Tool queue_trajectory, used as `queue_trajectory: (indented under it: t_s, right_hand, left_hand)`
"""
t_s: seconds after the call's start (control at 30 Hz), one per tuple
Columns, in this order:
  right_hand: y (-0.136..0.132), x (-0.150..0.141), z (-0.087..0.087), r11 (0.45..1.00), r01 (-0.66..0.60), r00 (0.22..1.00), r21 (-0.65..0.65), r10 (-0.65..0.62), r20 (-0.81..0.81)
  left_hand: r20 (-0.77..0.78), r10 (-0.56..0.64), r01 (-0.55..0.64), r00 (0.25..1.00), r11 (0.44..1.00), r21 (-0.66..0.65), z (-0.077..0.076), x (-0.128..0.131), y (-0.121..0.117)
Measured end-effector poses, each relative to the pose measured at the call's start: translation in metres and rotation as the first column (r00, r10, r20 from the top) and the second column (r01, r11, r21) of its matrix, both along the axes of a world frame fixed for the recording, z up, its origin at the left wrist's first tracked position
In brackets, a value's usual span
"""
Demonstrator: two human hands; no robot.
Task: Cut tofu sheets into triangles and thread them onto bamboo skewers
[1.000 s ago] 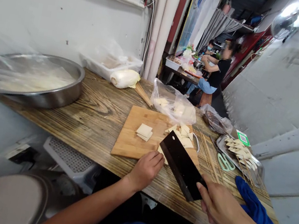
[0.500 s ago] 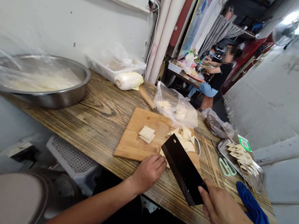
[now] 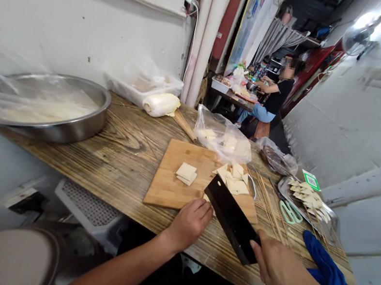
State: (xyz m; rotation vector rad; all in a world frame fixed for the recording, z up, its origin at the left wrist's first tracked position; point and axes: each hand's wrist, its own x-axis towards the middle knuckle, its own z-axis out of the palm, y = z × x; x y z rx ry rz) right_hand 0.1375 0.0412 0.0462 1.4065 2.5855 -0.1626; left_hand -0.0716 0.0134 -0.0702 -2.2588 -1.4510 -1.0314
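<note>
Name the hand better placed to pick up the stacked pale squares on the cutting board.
Probably the left hand: it is nearer the stacked squares and holds no tool, though it is at a pale piece near the front of the cutting board. The right hand grips the cleaver.

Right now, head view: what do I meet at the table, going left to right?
Metal basin → pale vegetable → stacked pale squares → black cleaver → green-handled scissors → blue cloth.
</note>
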Motion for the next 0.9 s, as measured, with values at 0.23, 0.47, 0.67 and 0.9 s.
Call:
queue_trajectory:
  t_s: [0.23,0.47,0.67,0.9]
  right_hand:
    - [-0.002,0.000,-0.008,0.999,-0.027,0.999,-0.048,0.025,-0.032]
    - [0.029,0.008,0.008,0.992,-0.123,0.992,0.021,0.124,-0.027]
    - [0.062,0.016,0.024,0.994,0.035,0.872,-0.106,-0.082,-0.483]
    - [0.064,0.032,-0.011,0.883,0.031,0.416,-0.469,-0.438,-0.797]
  left_hand:
    - [0.014,0.019,-0.019,1.000,1.000,0.017,0.001,0.000,-0.001]
    - [0.008,0.011,-0.012,1.000,1.000,0.025,0.003,0.001,-0.004]
    - [-0.077,0.084,-0.088,0.993,0.995,-0.053,0.005,0.004,-0.007]
    - [-0.294,0.064,-0.108,0.954,0.985,-0.136,0.016,-0.004,0.027]
